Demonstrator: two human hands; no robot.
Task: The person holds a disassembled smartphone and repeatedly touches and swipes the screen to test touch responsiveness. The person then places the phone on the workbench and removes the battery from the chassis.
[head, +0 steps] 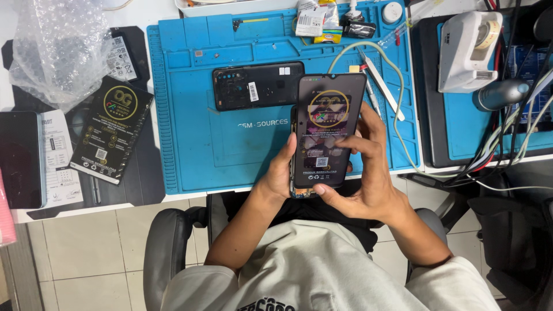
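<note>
Evidently the work sits midway: both hands hold a dark phone screen panel [327, 131] upright over the near edge of the blue work mat [190, 144]; the left hand [280, 175] clasps its left edge, the right hand [368, 167] pinches it, thumb at the bottom, fingers curled across the front; its round gold-and-red protective sticker is still on. A black back cover [257, 86] with a white barcode label lies apart on the mat; left of it rest a black rectangular packet [112, 129] with a gold emblem, and bubble wrap [57, 49].
</note>
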